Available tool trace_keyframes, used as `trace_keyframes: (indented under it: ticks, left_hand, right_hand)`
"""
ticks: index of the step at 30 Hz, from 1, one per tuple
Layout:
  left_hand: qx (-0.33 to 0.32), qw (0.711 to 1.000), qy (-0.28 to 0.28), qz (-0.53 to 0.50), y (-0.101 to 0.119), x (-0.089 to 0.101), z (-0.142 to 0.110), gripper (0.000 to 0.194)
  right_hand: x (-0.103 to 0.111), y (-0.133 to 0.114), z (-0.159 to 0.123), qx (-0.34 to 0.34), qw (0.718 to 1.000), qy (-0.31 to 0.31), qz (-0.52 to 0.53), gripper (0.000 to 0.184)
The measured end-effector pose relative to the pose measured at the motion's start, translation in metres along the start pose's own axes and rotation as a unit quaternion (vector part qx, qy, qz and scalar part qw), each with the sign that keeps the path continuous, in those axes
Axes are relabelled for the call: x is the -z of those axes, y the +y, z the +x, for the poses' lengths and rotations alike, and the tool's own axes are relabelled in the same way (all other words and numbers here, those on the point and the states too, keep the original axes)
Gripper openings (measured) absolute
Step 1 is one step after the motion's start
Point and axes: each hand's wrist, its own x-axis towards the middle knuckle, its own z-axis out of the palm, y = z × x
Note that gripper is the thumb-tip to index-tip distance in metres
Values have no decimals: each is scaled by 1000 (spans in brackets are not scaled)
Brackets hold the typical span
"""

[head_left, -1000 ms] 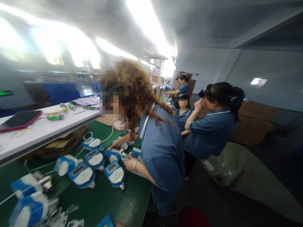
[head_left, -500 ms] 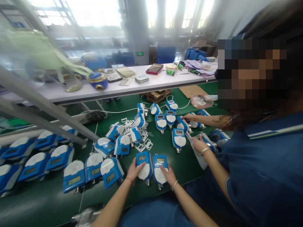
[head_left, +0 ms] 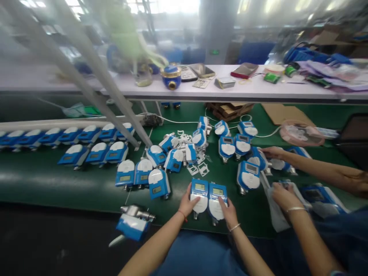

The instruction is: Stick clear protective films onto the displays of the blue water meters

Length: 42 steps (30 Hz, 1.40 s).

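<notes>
Two blue and white meters lie side by side at the near edge of the green belt. My left hand grips the left meter at its lower left side. My right hand holds the lower right side of the right meter. Both meters show small grey displays facing up. Several more blue meters lie loose just to the left and beyond.
A co-worker's hands work on meters at my right. A row of meters runs along the belt's left. A white shelf above carries a phone, a brass meter body and papers. One meter hangs off the near edge.
My head has swung from the co-workers at the right down to the belt. My hands stay on the same two meters as half a second ago; the view has shifted left.
</notes>
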Motion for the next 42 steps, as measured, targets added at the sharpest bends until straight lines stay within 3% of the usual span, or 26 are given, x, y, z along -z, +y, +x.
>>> trace_keyframes:
  ticks: [3,6,8,10,13,16,20,23,26,28,32,35,38,42]
  left_hand:
    - [-10,996,28,83,14,-2,-9,40]
    - [-12,980,77,185,31,28,-40,40]
    - [-4,959,121,256,38,71,-77,48]
    - [16,940,116,319,38,127,-116,63]
    - [46,921,8,387,23,206,-150,83]
    - [65,903,-73,418,3,245,-147,81]
    - [69,908,-101,401,-9,245,-132,72]
    - [91,930,-70,349,-9,233,-131,72]
    - [116,959,-41,254,-11,211,-132,69]
    - [126,976,-41,173,-15,189,-129,63]
    - [134,988,-53,51,-24,139,-116,47]
    - [134,989,-54,24,-29,115,-103,34]
    - [142,988,-14,53,-30,116,-93,29]
    - [129,970,112,175,-18,161,-77,35]
  right_hand:
    - [3,-4,3,-55,997,-17,-57,44]
    - [5,-10,6,-74,991,-24,-106,72]
    - [6,-14,7,-72,989,-33,-124,80]
    - [6,-15,6,-63,989,-37,-129,83]
    - [4,-15,5,-40,991,-27,-126,84]
    - [4,-17,1,-9,993,15,-121,90]
    - [16,-25,-26,57,990,62,-111,88]
    - [14,-29,-67,75,992,-26,-101,66]
    - [-15,-24,-104,38,976,-198,-80,48]
    - [-42,-18,-118,-1,960,-275,-58,53]
    - [-89,-6,-125,-53,943,-328,-9,61]
    - [-103,-2,-126,-66,941,-331,32,61]
    - [-106,-1,-130,-91,943,-316,59,64]
    - [-104,1,-136,-155,937,-305,69,64]
